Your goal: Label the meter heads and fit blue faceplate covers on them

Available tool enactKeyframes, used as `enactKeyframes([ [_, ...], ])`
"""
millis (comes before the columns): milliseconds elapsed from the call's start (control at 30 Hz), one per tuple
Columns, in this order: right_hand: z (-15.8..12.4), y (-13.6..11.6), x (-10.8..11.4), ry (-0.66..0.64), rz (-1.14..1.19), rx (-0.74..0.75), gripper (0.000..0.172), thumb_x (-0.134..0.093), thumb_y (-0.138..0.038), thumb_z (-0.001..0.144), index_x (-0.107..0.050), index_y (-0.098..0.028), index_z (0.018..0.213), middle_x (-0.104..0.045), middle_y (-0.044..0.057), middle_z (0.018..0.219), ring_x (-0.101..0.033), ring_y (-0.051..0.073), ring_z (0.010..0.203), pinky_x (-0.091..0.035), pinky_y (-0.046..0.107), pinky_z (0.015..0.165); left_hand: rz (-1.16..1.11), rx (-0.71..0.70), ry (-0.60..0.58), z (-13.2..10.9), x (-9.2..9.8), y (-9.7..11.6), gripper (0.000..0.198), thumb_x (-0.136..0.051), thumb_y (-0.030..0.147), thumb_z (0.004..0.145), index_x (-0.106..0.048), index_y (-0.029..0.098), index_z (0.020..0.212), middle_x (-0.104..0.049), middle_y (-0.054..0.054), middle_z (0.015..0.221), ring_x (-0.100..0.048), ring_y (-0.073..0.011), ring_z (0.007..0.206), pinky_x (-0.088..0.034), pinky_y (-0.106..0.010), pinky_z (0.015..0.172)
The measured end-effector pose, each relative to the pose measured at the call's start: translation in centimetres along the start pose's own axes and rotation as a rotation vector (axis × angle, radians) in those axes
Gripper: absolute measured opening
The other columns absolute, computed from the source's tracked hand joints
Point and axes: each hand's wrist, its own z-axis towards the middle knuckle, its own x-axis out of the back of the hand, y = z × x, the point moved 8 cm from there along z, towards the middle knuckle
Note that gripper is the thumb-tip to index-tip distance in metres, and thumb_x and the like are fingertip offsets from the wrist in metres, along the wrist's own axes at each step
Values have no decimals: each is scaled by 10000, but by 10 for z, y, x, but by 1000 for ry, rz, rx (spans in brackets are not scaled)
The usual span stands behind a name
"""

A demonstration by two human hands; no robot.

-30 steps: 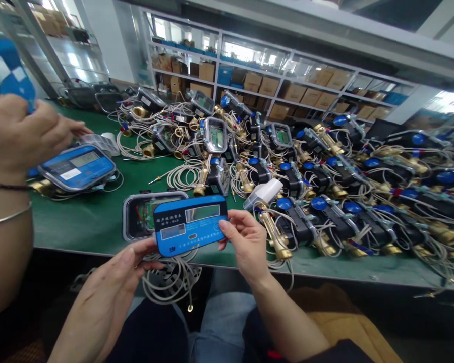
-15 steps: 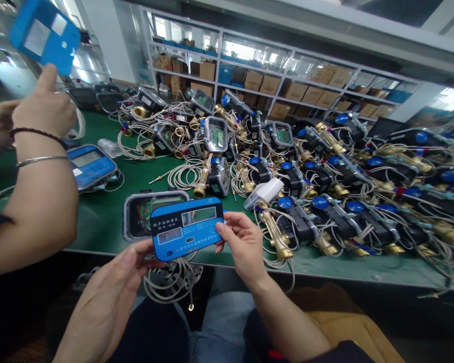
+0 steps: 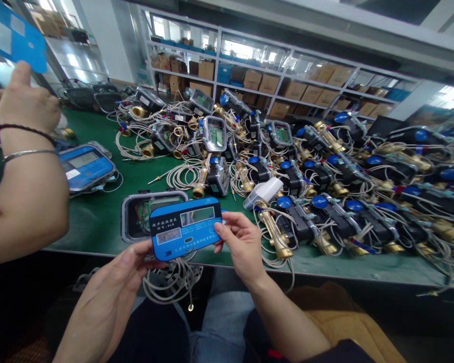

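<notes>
1. Gripping the blue faceplate by its ends, the hands share it: the left hand takes the left edge, the right hand pinches the other between thumb and fingers.
2. The faceplate has drifted slightly left and down over the last second; neither hand has released it, so it remains handheld.
3. Just beyond, the black case with a green board lies on the tabletop, partly hidden; contact with the faceplate is unclear.
4. Farther left, a co-worker's hand has risen with another blue panel.
5. Behind, the crowded meters look unmoved.
</notes>
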Motion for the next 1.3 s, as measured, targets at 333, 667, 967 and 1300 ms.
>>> enactKeyframes([
  [333,0,0,-1,-2,1,-10,194,-772,-234,706,-656,-175,851,-632,-72,527,-578,66,414,-498,127,388,-30,-27,-14,-6,10,-7,251,-723,496,748,-765,277,865,-749,28,940,-624,-164,922,-526,-212,820],
  [667,0,2,1,20,-28,-32,232,-793,-280,687,-656,-181,846,-615,-75,521,-568,74,413,-494,146,380,3,-8,-55,-10,1,-3,333,-649,487,815,-737,214,987,-722,-32,1132,-589,-240,1093,-498,-280,879],
  [967,1,5,1,11,-14,-41,218,-779,-259,703,-645,-174,851,-619,-76,520,-567,65,407,-487,130,389,-14,31,-17,-7,7,-9,272,-669,448,812,-742,237,968,-741,0,1064,-611,-185,1028,-514,-205,849],
  [1300,0,9,1,20,-40,-46,266,-799,-315,699,-640,-174,859,-594,-81,513,-567,74,404,-483,147,391,11,56,21,-4,8,-12,304,-811,417,684,-742,278,946,-741,17,1000,-622,-171,1013,-533,-160,792],
])
